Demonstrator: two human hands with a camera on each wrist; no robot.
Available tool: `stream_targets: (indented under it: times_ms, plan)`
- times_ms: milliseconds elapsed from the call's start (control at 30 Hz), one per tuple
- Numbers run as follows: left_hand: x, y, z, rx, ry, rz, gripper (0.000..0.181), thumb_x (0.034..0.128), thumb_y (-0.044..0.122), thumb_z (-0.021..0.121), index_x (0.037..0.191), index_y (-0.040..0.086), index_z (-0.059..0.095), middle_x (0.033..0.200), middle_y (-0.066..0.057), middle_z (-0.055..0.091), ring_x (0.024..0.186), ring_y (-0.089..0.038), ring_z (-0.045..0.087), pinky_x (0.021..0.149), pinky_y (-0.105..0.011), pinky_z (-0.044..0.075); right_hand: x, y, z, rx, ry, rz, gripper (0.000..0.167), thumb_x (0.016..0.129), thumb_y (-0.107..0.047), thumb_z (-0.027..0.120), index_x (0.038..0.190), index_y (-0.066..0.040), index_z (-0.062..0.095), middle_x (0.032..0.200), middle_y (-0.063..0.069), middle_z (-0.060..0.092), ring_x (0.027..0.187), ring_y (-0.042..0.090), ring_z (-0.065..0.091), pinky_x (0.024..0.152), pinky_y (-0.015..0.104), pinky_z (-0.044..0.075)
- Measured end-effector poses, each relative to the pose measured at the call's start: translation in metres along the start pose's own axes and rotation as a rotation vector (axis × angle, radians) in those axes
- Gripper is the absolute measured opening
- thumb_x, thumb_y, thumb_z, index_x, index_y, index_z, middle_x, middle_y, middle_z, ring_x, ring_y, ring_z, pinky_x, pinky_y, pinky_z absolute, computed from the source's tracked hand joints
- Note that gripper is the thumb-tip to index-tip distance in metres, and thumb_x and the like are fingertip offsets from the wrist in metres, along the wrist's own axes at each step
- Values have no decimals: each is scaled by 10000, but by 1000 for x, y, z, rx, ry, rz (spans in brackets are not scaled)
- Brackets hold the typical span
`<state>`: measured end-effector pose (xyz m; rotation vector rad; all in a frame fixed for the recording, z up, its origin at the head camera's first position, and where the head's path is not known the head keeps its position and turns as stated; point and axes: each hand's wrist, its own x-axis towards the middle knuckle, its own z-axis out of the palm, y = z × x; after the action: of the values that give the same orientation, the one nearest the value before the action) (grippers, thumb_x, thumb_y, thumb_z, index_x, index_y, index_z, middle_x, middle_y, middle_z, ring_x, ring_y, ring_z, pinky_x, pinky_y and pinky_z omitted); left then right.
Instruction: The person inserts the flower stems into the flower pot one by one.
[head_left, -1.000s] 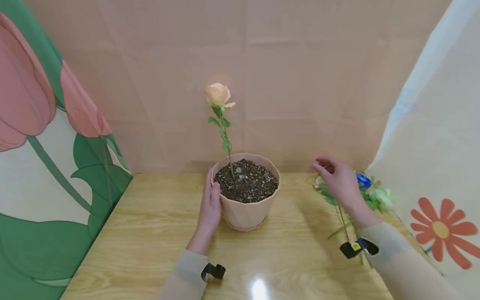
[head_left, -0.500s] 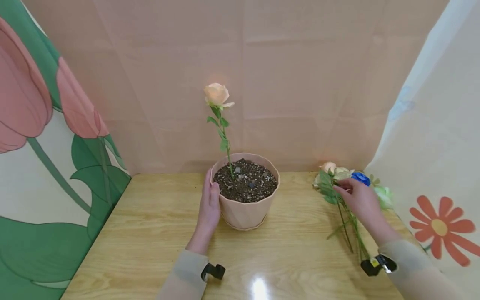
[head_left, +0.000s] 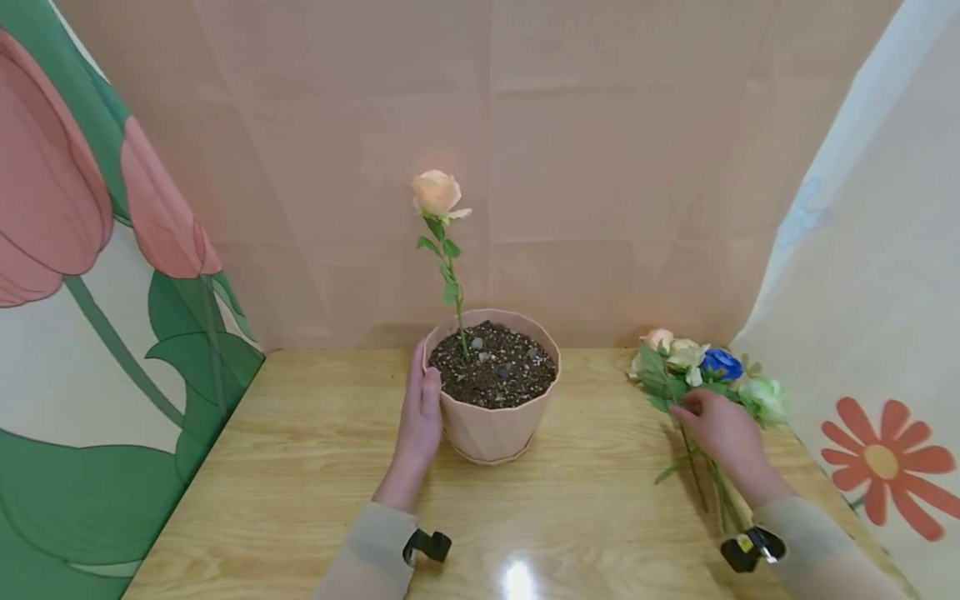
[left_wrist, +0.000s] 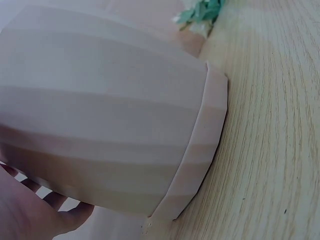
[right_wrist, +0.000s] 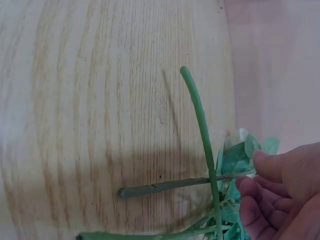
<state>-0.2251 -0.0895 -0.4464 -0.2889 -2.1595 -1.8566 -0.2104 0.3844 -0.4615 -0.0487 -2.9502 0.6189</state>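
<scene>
My left hand lies with straight fingers against the left side of the pink pot. In the left wrist view, the fingers of that hand touch the faceted wall of the pot. A peach rose stands upright in the dark soil, left of its middle. At the right, my right hand is over a bunch of flowers. Thumb and index finger of this hand pinch a thin brownish-green stem in the right wrist view; its flower head cannot be told.
The bunch at the table's right side includes a blue rose, a cream rose and a pale green flower. Loose green stems cross on the wooden table. A pink cloth hangs behind.
My right hand has come down and to the right onto the bunch, its thumb and finger now closed at a stem. The left hand stays against the pot.
</scene>
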Motion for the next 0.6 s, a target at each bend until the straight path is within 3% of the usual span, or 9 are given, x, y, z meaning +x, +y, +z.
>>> stream_targets:
  times_ms: [300,600]
  plan:
    - [0,0,1,2,2,-3,586,1217,344,284,1789,291,166,1832,-67,180,1649,-366,236,1313,-638,206,4,1,0,-34,-55,27,339,1048,-235,745,1136,93,751,1061,271,770,884,441,735,728,603,594]
    - [0,0,1,8,4,-2,588,1219,350,299,1789,300,162,1832,-66,180,1646,-370,244,1310,-636,218,8,6,5,-24,-94,19,302,1020,-221,758,1118,63,789,1077,270,776,922,488,730,744,622,590]
